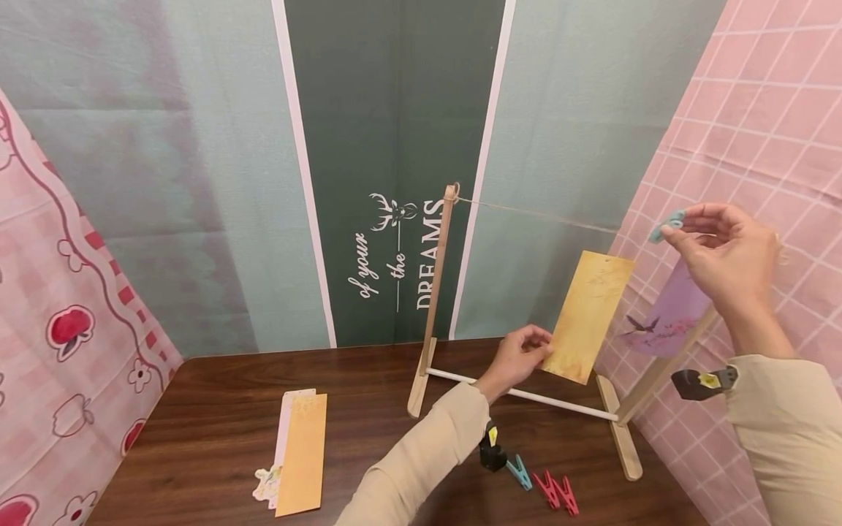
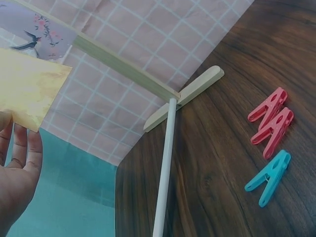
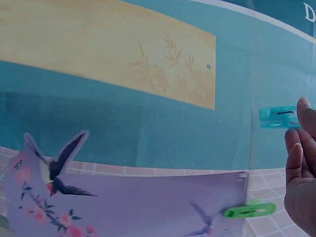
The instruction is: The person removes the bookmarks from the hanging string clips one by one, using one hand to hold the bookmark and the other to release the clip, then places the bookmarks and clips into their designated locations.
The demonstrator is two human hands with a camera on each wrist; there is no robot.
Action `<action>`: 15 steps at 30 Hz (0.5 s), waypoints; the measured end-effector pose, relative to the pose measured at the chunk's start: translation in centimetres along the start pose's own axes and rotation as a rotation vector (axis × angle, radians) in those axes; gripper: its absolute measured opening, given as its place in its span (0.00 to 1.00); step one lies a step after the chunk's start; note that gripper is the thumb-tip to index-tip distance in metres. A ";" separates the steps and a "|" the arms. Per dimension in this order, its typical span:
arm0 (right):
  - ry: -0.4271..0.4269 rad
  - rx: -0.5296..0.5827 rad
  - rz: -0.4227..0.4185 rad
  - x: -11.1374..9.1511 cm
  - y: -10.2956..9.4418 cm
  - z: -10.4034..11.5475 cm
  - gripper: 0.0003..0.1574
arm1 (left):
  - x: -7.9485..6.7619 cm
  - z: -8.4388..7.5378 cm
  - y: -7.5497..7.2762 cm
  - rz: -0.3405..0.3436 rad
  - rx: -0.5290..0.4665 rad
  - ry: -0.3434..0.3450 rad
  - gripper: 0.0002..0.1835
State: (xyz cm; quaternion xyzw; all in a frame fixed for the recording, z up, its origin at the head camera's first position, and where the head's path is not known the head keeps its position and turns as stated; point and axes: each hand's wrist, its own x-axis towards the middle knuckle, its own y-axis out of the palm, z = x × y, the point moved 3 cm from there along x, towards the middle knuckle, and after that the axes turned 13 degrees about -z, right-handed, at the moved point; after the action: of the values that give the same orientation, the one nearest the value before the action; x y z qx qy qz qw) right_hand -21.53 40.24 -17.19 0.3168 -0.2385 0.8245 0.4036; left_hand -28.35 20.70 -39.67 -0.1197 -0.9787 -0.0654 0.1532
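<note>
My left hand (image 1: pixel 516 359) pinches the lower left edge of a yellow paper bookmark (image 1: pixel 588 318), which stands tilted in the air with a small hole near its top. Faint bamboo leaves show on it in the right wrist view. Up by the string (image 1: pixel 546 215), my right hand (image 1: pixel 737 252) pinches a teal clothespin (image 3: pixel 277 117) between thumb and fingers. Beside the yellow bookmark hangs a purple bookmark (image 1: pixel 674 310) with a swallow and pink blossoms, partly behind my right hand in the head view. A green clothespin (image 3: pixel 249 210) grips its top end.
The string runs from a wooden post (image 1: pixel 438 285) of a stand with a white crossbar (image 1: pixel 559 404). On the brown table (image 1: pixel 217 416) lie a blue clothespin (image 1: pixel 519 473), two red clothespins (image 2: pixel 273 129), and an orange bookmark (image 1: pixel 305 453) over a pale pink one (image 1: pixel 283 431). Printed cloths surround the table.
</note>
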 end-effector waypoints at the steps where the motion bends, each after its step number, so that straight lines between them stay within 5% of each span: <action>1: 0.001 -0.004 0.006 0.0 0.0 0.1 0.15 | -0.2 -0.4 -0.3 -0.001 0.000 0.001 0.06; 15: 0.027 0.059 0.067 -0.6 0.2 0.5 0.15 | -0.1 0.3 -2.2 -0.001 -0.030 -0.039 0.05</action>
State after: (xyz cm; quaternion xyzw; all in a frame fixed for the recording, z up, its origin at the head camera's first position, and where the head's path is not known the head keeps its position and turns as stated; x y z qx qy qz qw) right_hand -21.21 39.50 -17.26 0.3093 -0.2191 0.8484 0.3696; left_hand -28.88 18.62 -40.17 -0.1229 -0.9805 -0.0780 0.1322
